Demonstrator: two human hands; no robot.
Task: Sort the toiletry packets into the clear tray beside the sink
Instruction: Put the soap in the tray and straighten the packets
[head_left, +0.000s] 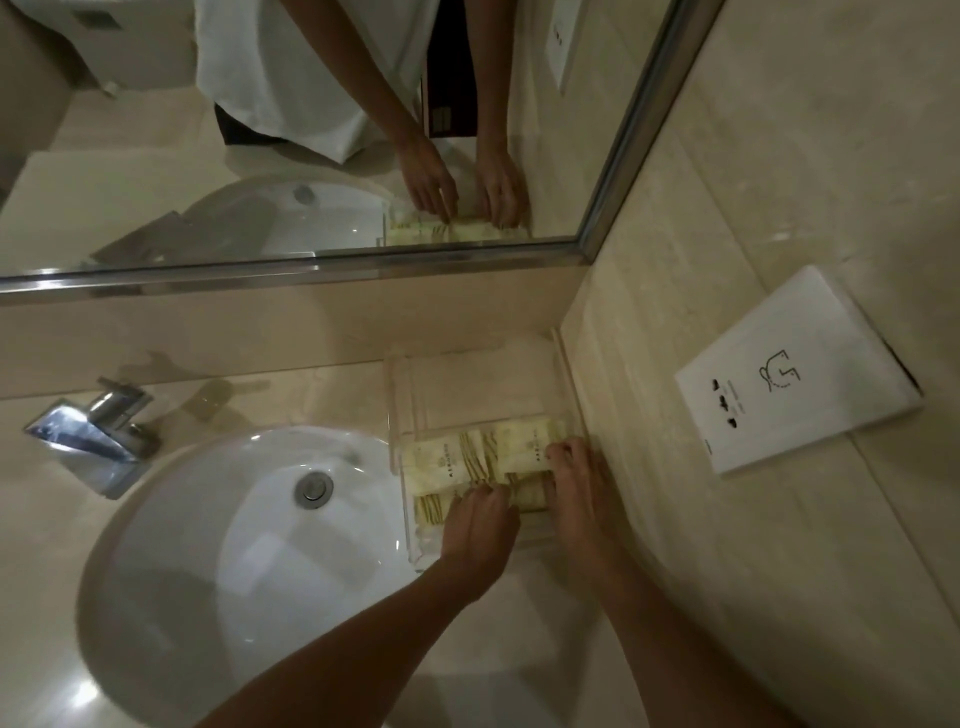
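A clear tray (410, 400) stands on the counter right of the sink (244, 525), against the side wall. Several pale yellow toiletry packets (441, 462) lie in its near half, some plain with small print, some striped. My left hand (480, 530) reaches in from the front, fingertips pressing on a packet at the tray's middle. My right hand (574, 483) rests at the tray's right side, fingers down on a packet (524, 447) there. Whether either hand grips a packet or only touches it is unclear. The far half of the tray holds nothing visible.
A chrome faucet (98, 431) stands left of the basin. A mirror (311, 130) spans the back wall and reflects a person's hands and the tray. A white box (795, 374) with printed icons is mounted on the right wall.
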